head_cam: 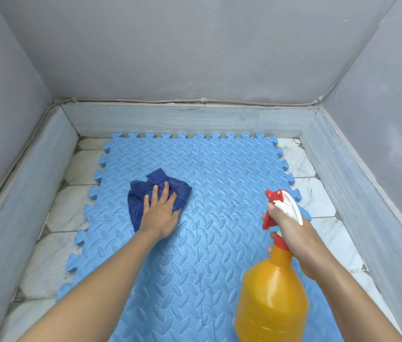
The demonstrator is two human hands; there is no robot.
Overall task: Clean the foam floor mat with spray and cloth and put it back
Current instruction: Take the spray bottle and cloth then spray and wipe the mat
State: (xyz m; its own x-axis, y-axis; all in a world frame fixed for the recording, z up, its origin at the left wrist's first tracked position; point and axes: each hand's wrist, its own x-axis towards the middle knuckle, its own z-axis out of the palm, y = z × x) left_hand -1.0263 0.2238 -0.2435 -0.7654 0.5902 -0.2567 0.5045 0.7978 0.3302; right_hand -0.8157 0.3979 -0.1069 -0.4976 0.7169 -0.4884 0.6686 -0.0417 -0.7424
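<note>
A light blue foam floor mat (219, 169) of interlocking tiles lies flat on the floor, with toothed edges on the left, far and right sides. A crumpled dark blue cloth (143, 193) rests on the mat's left half, and my left hand (160, 213) presses flat on it with fingers spread. My right hand (291, 233) grips the neck of an orange spray bottle (271, 294) with a red and white trigger head (279, 203), held above the mat's right side, nozzle pointing away from me.
Pale marble floor tiles (318, 193) show around the mat on the left and right. A low grey skirting (185, 119) and grey walls enclose the floor on three sides, close to the mat's far edge.
</note>
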